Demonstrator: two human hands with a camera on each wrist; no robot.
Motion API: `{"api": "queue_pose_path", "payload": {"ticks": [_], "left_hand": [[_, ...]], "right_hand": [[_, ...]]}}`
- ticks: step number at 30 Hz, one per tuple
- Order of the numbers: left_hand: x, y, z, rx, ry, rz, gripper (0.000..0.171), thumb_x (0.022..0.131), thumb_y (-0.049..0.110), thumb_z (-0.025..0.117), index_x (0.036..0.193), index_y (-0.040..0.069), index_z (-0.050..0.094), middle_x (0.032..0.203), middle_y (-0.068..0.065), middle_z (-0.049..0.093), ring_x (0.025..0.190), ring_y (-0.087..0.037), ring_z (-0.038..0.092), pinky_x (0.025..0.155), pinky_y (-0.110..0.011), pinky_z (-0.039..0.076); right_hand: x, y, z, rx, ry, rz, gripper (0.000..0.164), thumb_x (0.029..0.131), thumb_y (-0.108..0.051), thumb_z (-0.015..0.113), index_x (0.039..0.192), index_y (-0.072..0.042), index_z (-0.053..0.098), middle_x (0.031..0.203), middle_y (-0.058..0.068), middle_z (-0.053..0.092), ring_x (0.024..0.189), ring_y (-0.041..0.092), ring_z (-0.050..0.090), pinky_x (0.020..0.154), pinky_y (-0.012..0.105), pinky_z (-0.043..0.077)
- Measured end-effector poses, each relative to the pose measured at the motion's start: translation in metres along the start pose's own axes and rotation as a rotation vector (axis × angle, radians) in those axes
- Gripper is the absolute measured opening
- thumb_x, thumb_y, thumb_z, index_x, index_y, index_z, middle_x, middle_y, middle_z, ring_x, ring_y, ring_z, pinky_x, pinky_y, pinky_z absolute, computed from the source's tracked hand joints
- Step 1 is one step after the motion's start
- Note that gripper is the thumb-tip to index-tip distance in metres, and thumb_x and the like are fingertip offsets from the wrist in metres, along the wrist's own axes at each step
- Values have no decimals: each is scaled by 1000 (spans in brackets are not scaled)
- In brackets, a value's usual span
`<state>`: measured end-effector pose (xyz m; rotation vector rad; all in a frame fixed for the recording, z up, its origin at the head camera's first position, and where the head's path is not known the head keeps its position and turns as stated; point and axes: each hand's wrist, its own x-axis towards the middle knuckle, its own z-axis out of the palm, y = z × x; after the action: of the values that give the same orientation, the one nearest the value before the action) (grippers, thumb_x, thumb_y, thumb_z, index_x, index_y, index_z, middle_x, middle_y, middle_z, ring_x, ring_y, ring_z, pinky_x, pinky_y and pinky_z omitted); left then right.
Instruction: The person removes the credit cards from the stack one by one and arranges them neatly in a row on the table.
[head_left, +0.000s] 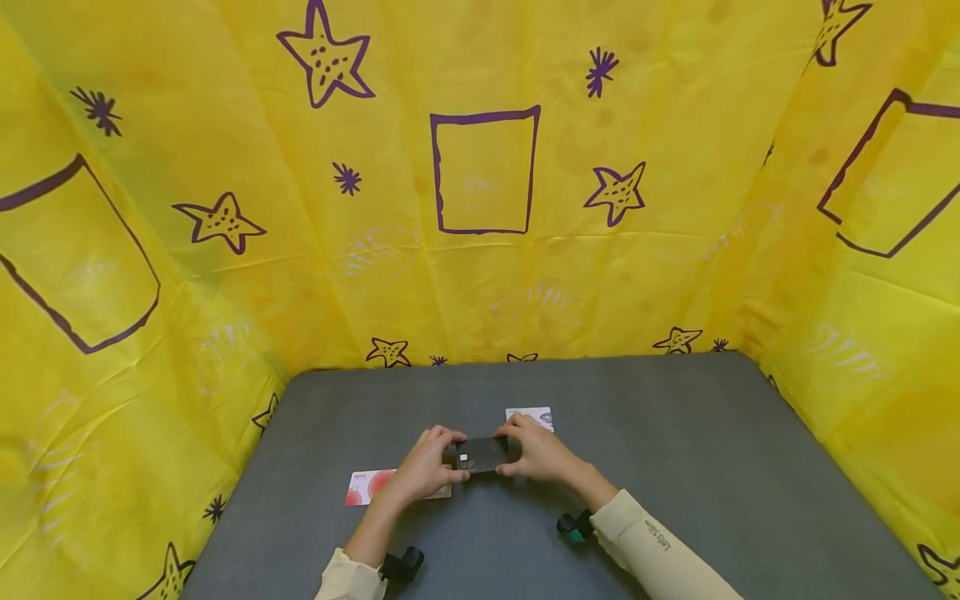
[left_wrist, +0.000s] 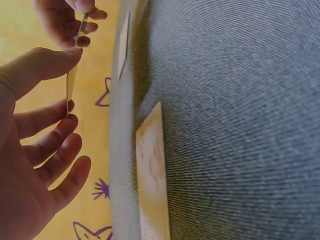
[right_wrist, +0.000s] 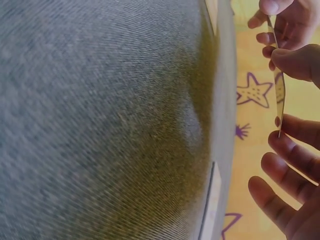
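A black card [head_left: 482,455] with a small chip and the letters "VIP" is held up by both hands, face toward the head camera. My left hand [head_left: 427,462] pinches its left end between thumb and fingers; my right hand [head_left: 534,451] pinches the right end the same way. Both wrist views show the card [left_wrist: 71,85] edge-on, above the table, with the left thumb [left_wrist: 60,62] and right thumb [right_wrist: 295,61] against its edge. The right hand's other fingers spread away from the card.
A red-and-white card [head_left: 362,486] lies on the grey table [head_left: 637,467], partly hidden behind the left hand. Beyond the right hand lies a white card [head_left: 534,414]. Yellow patterned cloth [head_left: 480,292] surrounds the table's back and sides.
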<state>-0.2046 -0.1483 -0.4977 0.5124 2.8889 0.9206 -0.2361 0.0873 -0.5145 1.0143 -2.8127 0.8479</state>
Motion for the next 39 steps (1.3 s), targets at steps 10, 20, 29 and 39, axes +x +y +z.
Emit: {"api": "queue_pose_path", "payload": {"ticks": [10, 20, 29, 39], "left_hand": [[-2, -7, 7, 13, -1, 14, 50, 73, 26, 84, 116, 10, 65, 107, -6, 59, 97, -20, 49, 79, -35, 41], [-4, -9, 11, 19, -9, 20, 50, 71, 22, 85, 115, 8, 65, 105, -7, 59, 94, -21, 48, 78, -35, 41], [-6, -15, 15, 32, -47, 10, 50, 73, 24, 83, 116, 7, 65, 107, -7, 60, 98, -21, 49, 82, -38, 42], [-5, -19, 18, 49, -54, 29, 49, 69, 22, 84, 112, 6, 67, 103, -7, 60, 97, -21, 49, 80, -38, 42]], "right_hand": [[-2, 0, 7, 28, -3, 3, 47, 72, -30, 84, 111, -9, 69, 100, 0, 58, 88, 12, 52, 78, 28, 44], [-3, 1, 14, 14, -28, 26, 48, 72, -33, 84, 111, -9, 69, 98, -3, 57, 86, 9, 51, 77, 25, 45], [-1, -1, 19, -6, -73, 48, 49, 71, -36, 83, 110, -9, 70, 98, -3, 58, 84, 8, 51, 75, 24, 44], [0, 0, 24, -38, -90, 47, 47, 70, -37, 83, 108, -11, 71, 94, -6, 57, 83, 7, 50, 75, 23, 43]]}}
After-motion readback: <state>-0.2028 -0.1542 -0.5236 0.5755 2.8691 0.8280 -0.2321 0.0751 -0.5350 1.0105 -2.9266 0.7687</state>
